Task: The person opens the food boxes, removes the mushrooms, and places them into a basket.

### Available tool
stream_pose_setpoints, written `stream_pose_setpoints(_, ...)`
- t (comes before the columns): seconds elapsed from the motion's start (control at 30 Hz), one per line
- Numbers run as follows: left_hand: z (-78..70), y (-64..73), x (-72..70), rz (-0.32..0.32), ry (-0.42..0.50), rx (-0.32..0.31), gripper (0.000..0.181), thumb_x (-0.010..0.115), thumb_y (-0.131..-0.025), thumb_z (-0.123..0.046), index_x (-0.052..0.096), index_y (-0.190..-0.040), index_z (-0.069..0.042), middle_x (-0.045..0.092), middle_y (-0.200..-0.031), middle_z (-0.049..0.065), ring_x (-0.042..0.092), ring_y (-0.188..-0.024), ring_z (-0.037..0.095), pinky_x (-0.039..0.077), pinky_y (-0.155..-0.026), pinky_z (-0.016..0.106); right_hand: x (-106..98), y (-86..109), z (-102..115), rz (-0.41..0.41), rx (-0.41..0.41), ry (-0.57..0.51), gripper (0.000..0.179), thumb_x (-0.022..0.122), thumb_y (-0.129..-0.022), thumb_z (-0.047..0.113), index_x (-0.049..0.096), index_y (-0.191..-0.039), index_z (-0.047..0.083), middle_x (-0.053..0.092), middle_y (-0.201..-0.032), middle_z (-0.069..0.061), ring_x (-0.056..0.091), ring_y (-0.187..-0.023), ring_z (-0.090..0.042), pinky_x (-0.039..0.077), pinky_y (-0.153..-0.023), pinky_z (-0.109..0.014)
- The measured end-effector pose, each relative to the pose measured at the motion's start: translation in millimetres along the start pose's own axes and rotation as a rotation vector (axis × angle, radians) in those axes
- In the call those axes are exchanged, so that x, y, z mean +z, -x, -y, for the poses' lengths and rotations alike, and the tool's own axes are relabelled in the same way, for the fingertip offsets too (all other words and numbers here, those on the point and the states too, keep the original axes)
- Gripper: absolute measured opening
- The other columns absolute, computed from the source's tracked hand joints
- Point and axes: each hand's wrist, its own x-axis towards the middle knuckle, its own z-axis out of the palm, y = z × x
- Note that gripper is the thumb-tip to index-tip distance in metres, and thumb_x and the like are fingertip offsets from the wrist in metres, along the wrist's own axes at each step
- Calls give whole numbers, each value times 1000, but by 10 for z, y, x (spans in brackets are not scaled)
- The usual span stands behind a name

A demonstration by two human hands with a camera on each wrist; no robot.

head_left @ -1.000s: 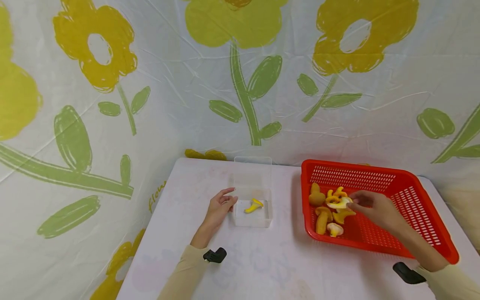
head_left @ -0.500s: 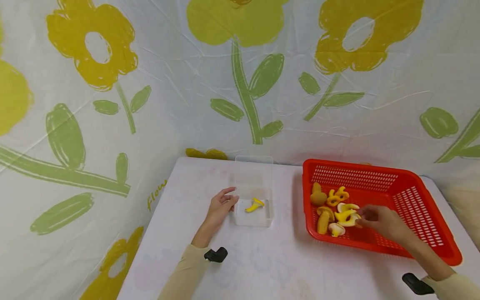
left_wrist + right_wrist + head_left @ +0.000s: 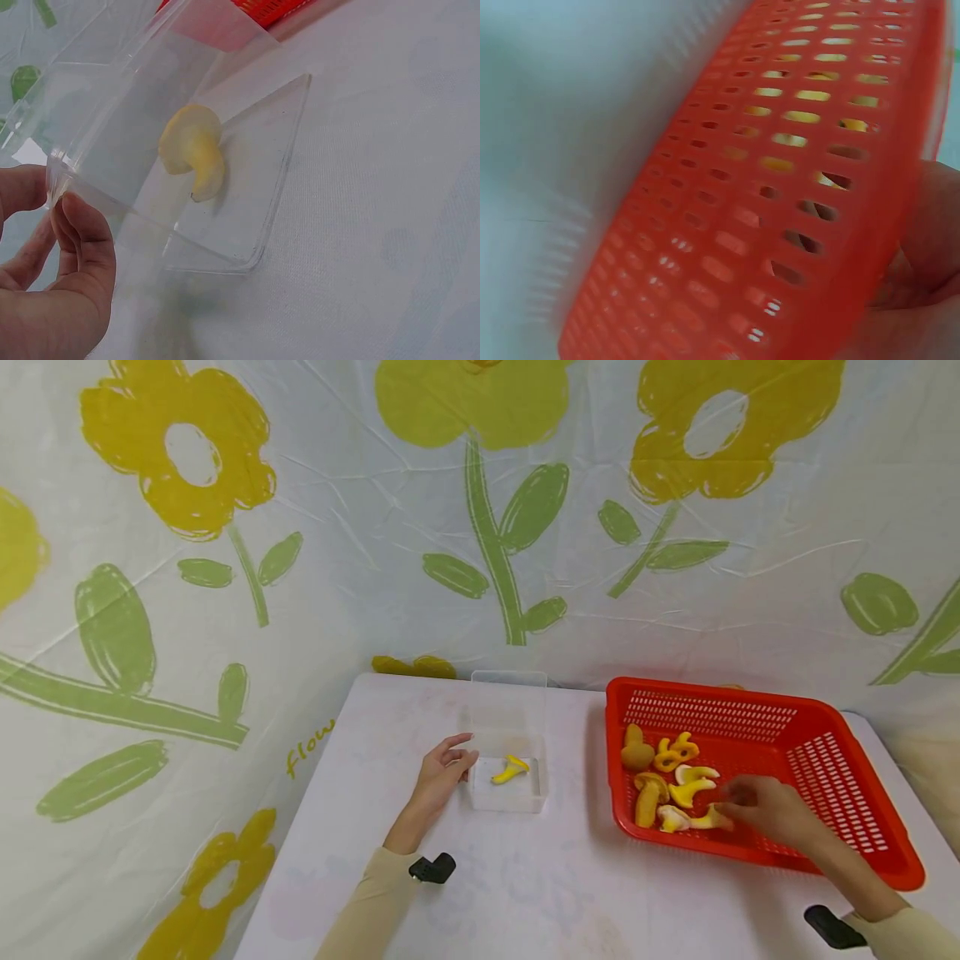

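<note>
My left hand [image 3: 441, 774] pinches the left edge of a clear plastic box [image 3: 259, 259], which stands with its lid [image 3: 508, 702] raised at the back. Inside it lies one yellow mushroom [image 3: 511, 770], flared at the cap. Over in the red basket [image 3: 757, 847], the fingertips of my right hand [image 3: 768, 810] hold a yellow-and-white mushroom [image 3: 707, 820] low, near the front wall. Beside it are a pale mushroom [image 3: 672, 819], a yellow mushroom [image 3: 688, 792] and several more. In the right wrist view the basket's slotted wall hides most of my fingers.
Brown mushrooms [image 3: 648, 802] and a curly yellow piece [image 3: 677, 752] sit along the basket's left side. White cloth [image 3: 573, 768] covers the table between box and basket. A flower-printed curtain [image 3: 420, 610] hangs behind and at the left.
My right hand has moved a mushroom from the pile toward the basket's front, beside the pale one. A yellow mushroom and a whitish one now show uncovered. My left hand stays on the box.
</note>
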Motion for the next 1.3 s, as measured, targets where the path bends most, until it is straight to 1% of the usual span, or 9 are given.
stream_pose_setpoints(0.07, 3, 7, 5, 4, 0, 10, 42, 67, -98, -2, 58, -138, 4, 62, -90, 6, 54, -71, 11, 50, -68, 22, -21, 5, 32, -34, -13, -1, 28, 78, -90, 12, 70, -107, -8, 72, -96, -19, 65, -88, -34, 60, -75, -50)
stream_pose_setpoints(0.17, 41, -16, 3, 7, -1, 14, 43, 67, -97, -1, 57, -139, 5, 61, -90, 6, 54, -71, 11, 49, -67, 23, -43, 6, 98, -67, -31, -14, 26, 75, -93, 13, 70, -108, -7, 72, -99, -20, 65, -90, -36, 60, -74, -49)
stream_pose_setpoints(0.37, 259, -163, -22, -7, -11, -4, 45, 68, -98, -3, 56, -141, 3, 61, -91, 4, 53, -71, 11, 49, -66, 22, -43, 18, 278, -81, -83, -70, 27, 69, -99, 16, 69, -115, -6, 72, -103, -17, 66, -91, -30, 57, -68, -27)
stream_pose_setpoints(0.47, 336, -200, -23, -19, -8, -2, 48, 69, -98, -7, 56, -143, 2, 61, -91, 2, 53, -71, 9, 48, -65, 21, -26, 3, 381, -91, -97, -104, 30, 67, -101, 19, 67, -118, -6, 72, -104, -18, 67, -91, -30, 55, -67, -22)
stream_pose_setpoints(0.67, 363, -187, -3, -48, -18, 13, 46, 72, -97, -10, 59, -140, -1, 62, -90, 1, 54, -71, 10, 48, -65, 20, 5, -55, 591, -98, -101, -190, 36, 63, -104, 25, 64, -123, -6, 70, -111, -23, 69, -96, -37, 61, -74, -35)
stream_pose_setpoints(0.8, 354, -169, 4, -54, -24, 12, 45, 72, -97, -12, 60, -140, -3, 63, -90, 1, 55, -72, 10, 49, -65, 20, 27, -95, 733, -110, -127, -249, 35, 63, -104, 22, 63, -124, -7, 69, -113, -24, 69, -100, -40, 61, -75, -31)
stream_pose_setpoints(0.93, 353, -166, -2, -53, -19, 8, 46, 71, -97, -12, 58, -141, -1, 62, -89, 1, 55, -72, 11, 49, -65, 19, 67, -157, 872, -124, -140, -278, 35, 64, -103, 24, 64, -124, -5, 69, -117, -25, 69, -100, -37, 60, -75, -28)
stream_pose_setpoints(1.13, 366, -185, -8, -48, -2, 12, 47, 71, -97, -10, 58, -141, 0, 62, -91, 2, 55, -74, 12, 50, -66, 19, 153, -260, 1036, -113, -143, -344, 42, 66, -102, 30, 63, -128, -3, 67, -124, -25, 69, -106, -40, 61, -81, -40)
stream_pose_setpoints(1.3, 361, -192, -14, -44, 8, 6, 46, 71, -97, -9, 58, -141, -1, 62, -90, 1, 56, -75, 15, 50, -66, 19, 202, -336, 1167, -99, -176, -407, 39, 67, -101, 25, 63, -128, -3, 67, -124, -25, 69, -109, -41, 60, -83, -45)
